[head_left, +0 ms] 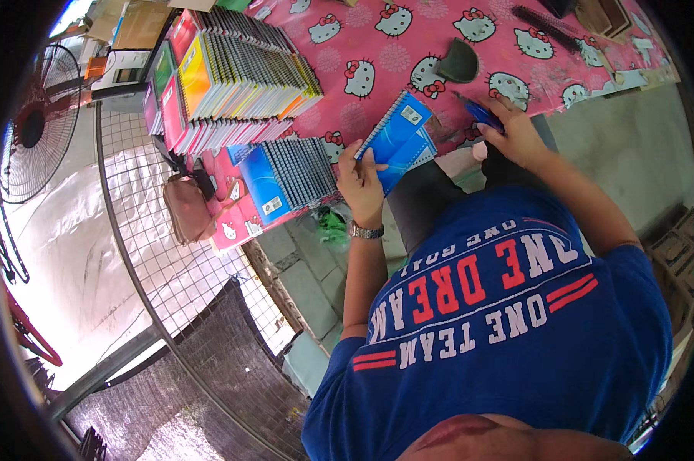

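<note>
My left hand (pixel 362 178) is closed on the lower left edge of a blue spiral notebook (pixel 399 132), thumb on its cover. The notebook is tilted at the table's near edge, its wire coil along the upper left side and a punched blue sheet or cover showing at its right. In my right hand (pixel 520 137), to the right of the notebook and apart from it, are blue-handled pliers (pixel 481 115) with a dark tip pointing left; the fingers partly hide them. A row of blue spiral notebooks (pixel 293 178) lies just left of my left hand.
Tall stacks of spiral notebooks (pixel 239 73) in several colours stand at the far left of the pink patterned table (pixel 331 65). A dark green rounded object (pixel 460 61) and a black brush-like object (pixel 545 27) lie farther back. Left are a brown pouch (pixel 187 209), wire mesh and a fan (pixel 39 123).
</note>
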Demonstrator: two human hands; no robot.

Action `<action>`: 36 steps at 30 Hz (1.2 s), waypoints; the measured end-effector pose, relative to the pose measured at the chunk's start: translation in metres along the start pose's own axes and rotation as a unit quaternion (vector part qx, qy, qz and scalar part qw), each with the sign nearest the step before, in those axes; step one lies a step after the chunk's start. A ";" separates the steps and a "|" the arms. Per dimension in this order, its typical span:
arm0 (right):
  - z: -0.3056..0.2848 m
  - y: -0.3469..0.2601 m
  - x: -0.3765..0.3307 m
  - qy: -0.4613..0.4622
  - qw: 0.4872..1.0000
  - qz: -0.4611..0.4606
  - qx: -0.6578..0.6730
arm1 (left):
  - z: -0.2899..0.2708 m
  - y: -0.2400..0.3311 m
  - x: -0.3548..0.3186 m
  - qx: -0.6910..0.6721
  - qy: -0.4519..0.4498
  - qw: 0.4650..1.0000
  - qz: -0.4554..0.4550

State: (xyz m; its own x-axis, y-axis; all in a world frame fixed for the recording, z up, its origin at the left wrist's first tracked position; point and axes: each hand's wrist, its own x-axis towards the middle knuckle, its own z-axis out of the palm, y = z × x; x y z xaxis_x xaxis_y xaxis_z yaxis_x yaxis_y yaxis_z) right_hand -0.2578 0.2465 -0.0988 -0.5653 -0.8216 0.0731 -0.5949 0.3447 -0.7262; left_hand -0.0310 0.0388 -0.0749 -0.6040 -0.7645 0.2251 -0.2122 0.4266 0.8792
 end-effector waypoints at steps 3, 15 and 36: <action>0.003 -0.030 0.002 0.020 0.983 -0.060 0.171 | -0.001 -0.007 -0.003 -0.044 0.030 0.996 -0.068; 0.031 -0.112 0.016 -0.063 0.971 -0.229 0.040 | -0.003 -0.007 -0.007 0.024 0.026 0.999 0.005; 0.017 -0.076 0.019 -0.113 0.960 -0.181 0.181 | -0.031 0.038 -0.016 0.014 0.166 0.986 -0.002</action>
State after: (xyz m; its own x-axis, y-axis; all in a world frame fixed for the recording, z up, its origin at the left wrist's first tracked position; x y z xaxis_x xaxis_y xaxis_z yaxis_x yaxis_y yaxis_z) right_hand -0.2138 0.1967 -0.0542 -0.1963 -0.9495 0.2448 -0.4687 -0.1284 -0.8740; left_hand -0.0059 0.0520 -0.0324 -0.3200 -0.8804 0.3499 -0.2392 0.4324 0.8694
